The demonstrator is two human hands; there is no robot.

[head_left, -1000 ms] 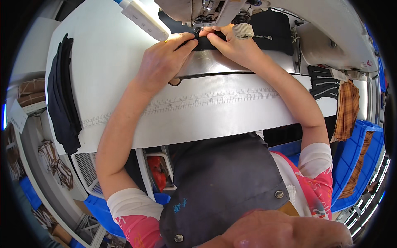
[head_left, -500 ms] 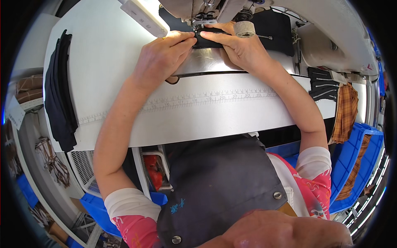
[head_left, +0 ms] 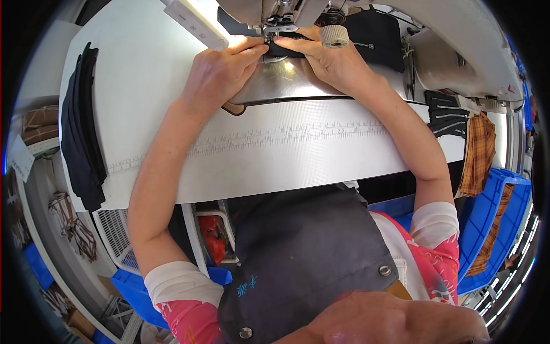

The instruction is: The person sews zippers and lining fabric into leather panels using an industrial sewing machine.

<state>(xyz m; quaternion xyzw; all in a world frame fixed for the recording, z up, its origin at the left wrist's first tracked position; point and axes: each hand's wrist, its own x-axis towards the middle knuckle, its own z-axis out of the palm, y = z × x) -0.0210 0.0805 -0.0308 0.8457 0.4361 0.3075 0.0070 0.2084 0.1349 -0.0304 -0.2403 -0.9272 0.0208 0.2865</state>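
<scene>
A sewing machine head (head_left: 281, 20) hangs over black fabric (head_left: 371, 31) with a zipper (head_left: 369, 45), lying on the steel bed (head_left: 285, 77). My left hand (head_left: 228, 69) has its fingers pressed together on the fabric, just left of the presser foot (head_left: 270, 35). My right hand (head_left: 338, 66) grips the fabric just right of the foot, fingertips near the needle area; some fingers are hidden behind the machine. A long white light bar (head_left: 197, 26) sits above my left fingers.
Stacked black pieces (head_left: 83, 126) lie at the white table's (head_left: 149, 86) left. Zippered black pieces (head_left: 444, 112) and plaid cloth (head_left: 478, 155) are at the right, above a blue bin (head_left: 507, 218). A white basket (head_left: 117, 232) is below the table's left side.
Both hands and the black fabric have moved slightly away from me, up in the picture, showing more of the steel bed. The hands still hold the fabric.
</scene>
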